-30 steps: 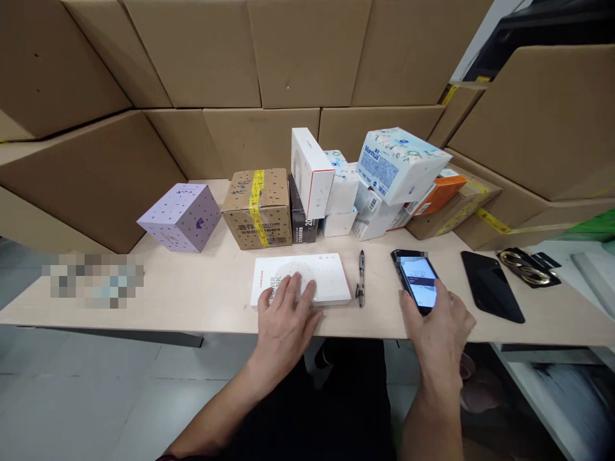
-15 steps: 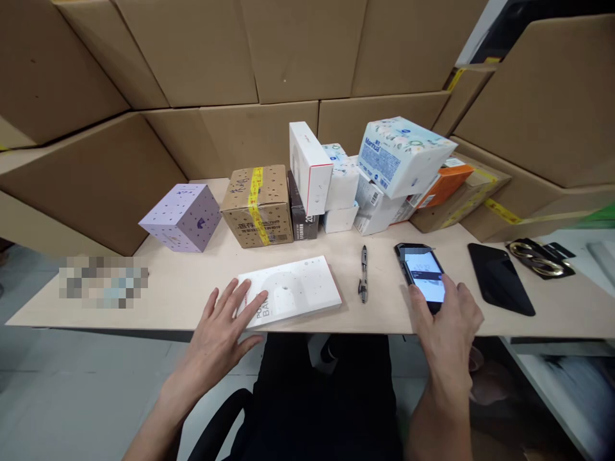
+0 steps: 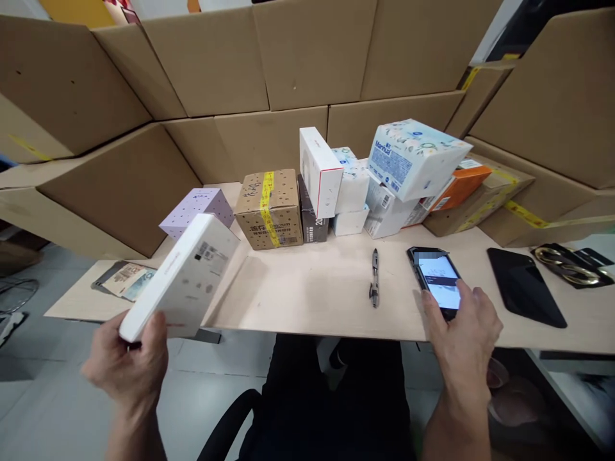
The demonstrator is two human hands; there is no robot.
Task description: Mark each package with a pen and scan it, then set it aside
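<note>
Left of the pen (image 3: 375, 276), the left hand (image 3: 129, 370) is pinching the white box (image 3: 189, 278), probably stiff and slick, its narrow edges likely offering sure hold; right of it, the right hand (image 3: 464, 330) is pinching the phone (image 3: 439, 280).

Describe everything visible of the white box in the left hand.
The white box is flat and looks like smooth cardboard, closed as far as visible. Its broad face shows a dark-and-grey label, small grey marks and faint reddish print; fine print runs along one narrow side. The left hand grips its near end, holding it tilted on edge, partly hiding the purple box. Blur hides the wording.
</note>
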